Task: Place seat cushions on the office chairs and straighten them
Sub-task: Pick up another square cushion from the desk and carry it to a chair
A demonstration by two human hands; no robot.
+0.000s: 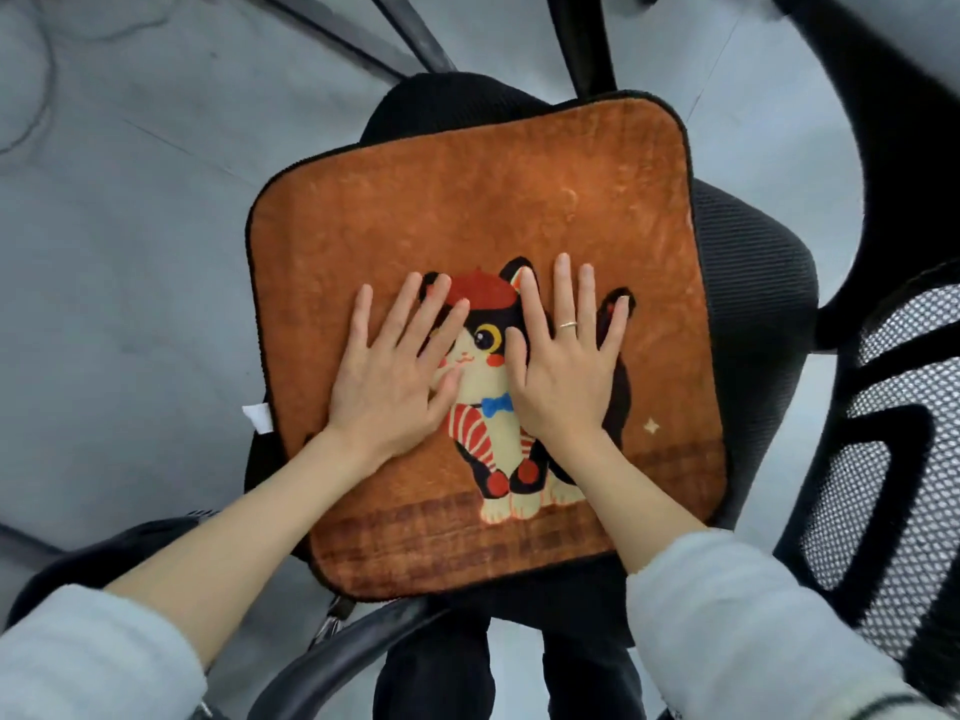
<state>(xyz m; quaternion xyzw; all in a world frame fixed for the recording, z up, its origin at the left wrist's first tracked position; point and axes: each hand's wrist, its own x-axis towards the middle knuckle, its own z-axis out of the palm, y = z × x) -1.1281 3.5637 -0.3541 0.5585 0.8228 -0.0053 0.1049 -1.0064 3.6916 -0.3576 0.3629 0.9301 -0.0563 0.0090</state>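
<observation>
An orange plush seat cushion [467,210] with a black cat in a red beret printed on it lies flat on the black mesh seat of an office chair [748,262]. It sits slightly turned against the seat, so black seat shows at the far left corner and along the right side. My left hand [395,371] and my right hand [563,356] both press flat on the cushion's middle, fingers straight and spread, side by side over the cat picture. A ring is on my right hand.
The chair's mesh backrest [883,459] rises at the right. A black armrest [332,662] curves across the bottom near my legs. Another armrest [852,96] arcs at the upper right. A white tag [258,417] sticks out at the cushion's left edge. Grey floor [130,252] lies to the left.
</observation>
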